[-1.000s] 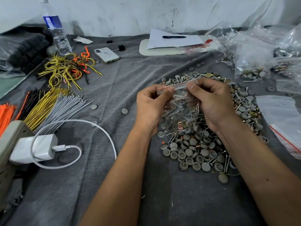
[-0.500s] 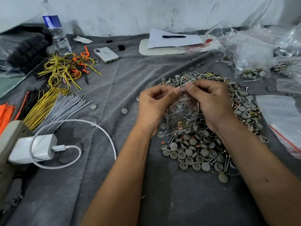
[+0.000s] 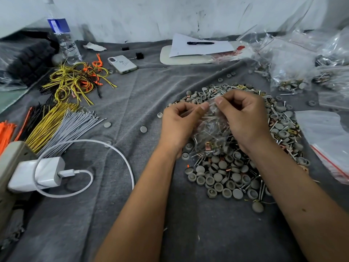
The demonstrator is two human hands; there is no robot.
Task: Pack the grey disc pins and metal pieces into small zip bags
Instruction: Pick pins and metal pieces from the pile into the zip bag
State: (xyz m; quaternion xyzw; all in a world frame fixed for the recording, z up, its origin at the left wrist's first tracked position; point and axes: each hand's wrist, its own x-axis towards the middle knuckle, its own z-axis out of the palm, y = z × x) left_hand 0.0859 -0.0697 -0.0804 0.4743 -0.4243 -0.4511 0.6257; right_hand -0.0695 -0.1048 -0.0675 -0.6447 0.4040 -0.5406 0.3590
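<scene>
Here both hands pinch the top edge of a small zip bag (image 3: 210, 129), left hand (image 3: 180, 125) and right hand (image 3: 243, 118) close together, likely sealing it. It hangs just above the pile of grey disc pins (image 3: 224, 174) so strays drop back.

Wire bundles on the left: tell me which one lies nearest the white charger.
The grey wire bundle. Its straight strands fan down toward the white charger, closer than the yellow bundle beside it or the orange bundle at the edge.
</scene>
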